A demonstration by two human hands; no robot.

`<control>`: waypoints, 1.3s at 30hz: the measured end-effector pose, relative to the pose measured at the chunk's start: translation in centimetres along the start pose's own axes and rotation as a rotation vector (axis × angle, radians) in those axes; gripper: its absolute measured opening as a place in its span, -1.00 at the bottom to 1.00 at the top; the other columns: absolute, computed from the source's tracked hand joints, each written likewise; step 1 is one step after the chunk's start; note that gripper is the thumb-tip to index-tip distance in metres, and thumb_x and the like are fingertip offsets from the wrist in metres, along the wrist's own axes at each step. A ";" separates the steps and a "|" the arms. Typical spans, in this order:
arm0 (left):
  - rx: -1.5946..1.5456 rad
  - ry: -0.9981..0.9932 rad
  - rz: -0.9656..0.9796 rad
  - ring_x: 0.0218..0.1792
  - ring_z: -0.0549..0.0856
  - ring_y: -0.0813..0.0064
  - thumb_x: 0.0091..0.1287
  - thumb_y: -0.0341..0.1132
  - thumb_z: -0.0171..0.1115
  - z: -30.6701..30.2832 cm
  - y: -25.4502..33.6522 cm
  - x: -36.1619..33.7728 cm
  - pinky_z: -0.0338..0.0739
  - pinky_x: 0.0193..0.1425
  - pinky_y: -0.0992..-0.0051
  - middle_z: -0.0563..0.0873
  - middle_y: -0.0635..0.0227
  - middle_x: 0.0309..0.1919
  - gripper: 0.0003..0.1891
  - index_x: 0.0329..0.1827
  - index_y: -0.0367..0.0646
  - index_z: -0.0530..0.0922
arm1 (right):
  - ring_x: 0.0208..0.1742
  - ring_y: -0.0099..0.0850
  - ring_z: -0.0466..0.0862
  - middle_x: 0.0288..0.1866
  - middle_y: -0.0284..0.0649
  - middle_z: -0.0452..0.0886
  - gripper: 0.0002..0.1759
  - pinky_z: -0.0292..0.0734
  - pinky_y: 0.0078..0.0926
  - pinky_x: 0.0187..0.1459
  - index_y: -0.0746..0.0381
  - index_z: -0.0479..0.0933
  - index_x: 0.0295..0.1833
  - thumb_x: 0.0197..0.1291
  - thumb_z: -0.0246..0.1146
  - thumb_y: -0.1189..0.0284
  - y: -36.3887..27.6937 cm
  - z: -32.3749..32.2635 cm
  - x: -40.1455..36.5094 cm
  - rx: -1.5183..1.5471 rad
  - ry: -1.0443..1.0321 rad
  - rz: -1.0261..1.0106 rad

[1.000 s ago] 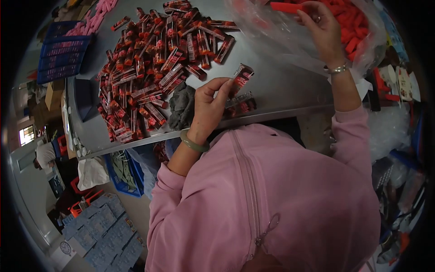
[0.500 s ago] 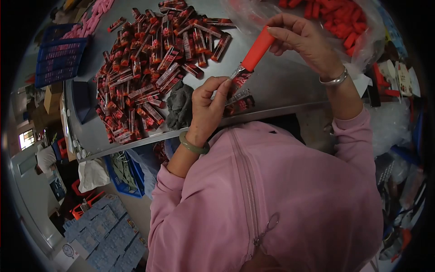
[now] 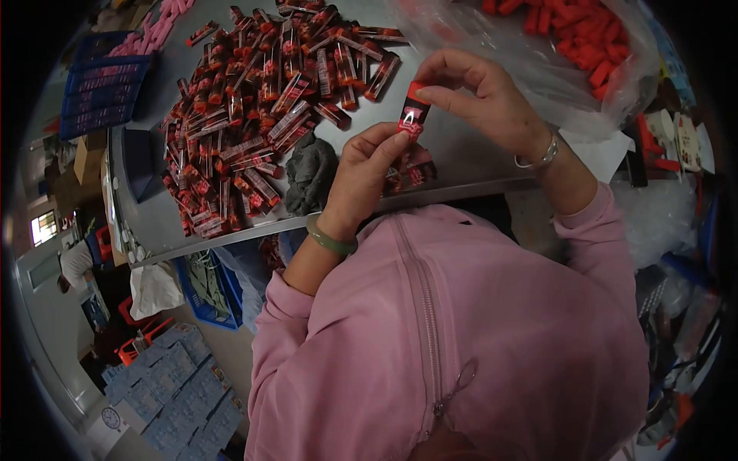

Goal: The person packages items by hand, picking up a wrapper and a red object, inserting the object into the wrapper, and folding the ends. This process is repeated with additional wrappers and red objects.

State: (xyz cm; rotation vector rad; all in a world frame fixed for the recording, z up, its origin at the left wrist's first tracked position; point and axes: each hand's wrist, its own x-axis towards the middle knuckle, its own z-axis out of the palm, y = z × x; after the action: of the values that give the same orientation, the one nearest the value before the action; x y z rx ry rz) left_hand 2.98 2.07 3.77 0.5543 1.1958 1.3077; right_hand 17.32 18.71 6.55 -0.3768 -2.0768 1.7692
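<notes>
My left hand (image 3: 360, 173), with a green bangle at its wrist, pinches the lower end of a printed plastic sleeve (image 3: 413, 119). A red tube (image 3: 420, 89) sits inside this sleeve, and only its upper end sticks out. At that end the thumb and fingers of my right hand (image 3: 488, 104) are closed on the tube. Beneath the left fingers lie more flat printed sleeves (image 3: 419, 165) near the table edge. A crumpled dark grey cloth (image 3: 310, 173) rests just left of my left hand.
A large heap of sleeved tubes (image 3: 269, 107) covers the left of the metal table (image 3: 461, 157). Loose red tubes (image 3: 573, 31) fill a clear plastic bag (image 3: 469, 31) at the back right. Pink pieces (image 3: 157, 31) lie by a blue basket (image 3: 104, 88) at far left.
The red tube has gone down into the printed sleeve, leaving only its top bare. My right hand has moved down and left, closer to my left hand.
</notes>
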 end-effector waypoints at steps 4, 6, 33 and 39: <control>-0.219 -0.055 0.020 -0.26 0.75 0.55 0.49 -0.29 0.19 0.0 -0.3 0.2 0.66 -0.16 0.55 0.77 0.32 -0.26 -0.77 0.05 -0.24 0.65 | 0.02 -0.50 0.63 0.00 -0.26 0.63 -0.67 0.49 -0.49 0.14 0.30 0.54 0.11 0.26 0.35 0.46 0.0 1.1 -1.2 -0.229 0.034 -0.082; -0.248 -0.053 0.039 -0.28 0.75 0.56 0.49 -0.29 0.19 0.0 -0.3 0.2 0.66 -0.18 0.55 0.77 0.31 -0.27 -0.78 0.04 -0.24 0.64 | 0.15 -0.32 0.59 0.16 -0.15 0.56 -0.39 0.43 -0.34 0.24 0.30 0.47 0.22 0.06 0.50 0.38 -0.2 2.2 -2.1 -0.372 0.093 -0.196; -0.074 0.054 0.260 -0.30 0.67 0.63 0.38 -0.42 0.30 -1.6 0.3 0.9 0.58 -0.10 0.60 0.76 0.32 -0.24 -0.80 0.02 -0.21 0.59 | 0.29 -0.20 0.50 0.35 -0.09 0.41 0.02 0.40 -0.27 0.33 0.23 0.25 0.47 -0.13 0.59 0.33 1.6 -1.2 -3.3 -0.691 0.230 -0.188; 0.740 0.641 0.775 -0.25 0.70 0.57 0.38 -0.38 0.33 -14.8 9.6 1.1 0.58 -0.08 0.55 0.73 0.30 -0.16 -0.77 0.03 -0.23 0.57 | 0.02 -0.34 0.59 0.11 -0.17 0.56 -0.56 0.52 -0.34 0.08 0.23 0.51 0.13 0.18 0.42 0.33 5.5 -10.9 -3.5 -0.783 0.433 0.112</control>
State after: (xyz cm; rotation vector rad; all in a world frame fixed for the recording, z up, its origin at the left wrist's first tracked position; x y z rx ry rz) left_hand -14.43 1.09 6.45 1.2818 2.1600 1.7368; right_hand 25.11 27.67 2.16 -0.9991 -2.3420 0.7369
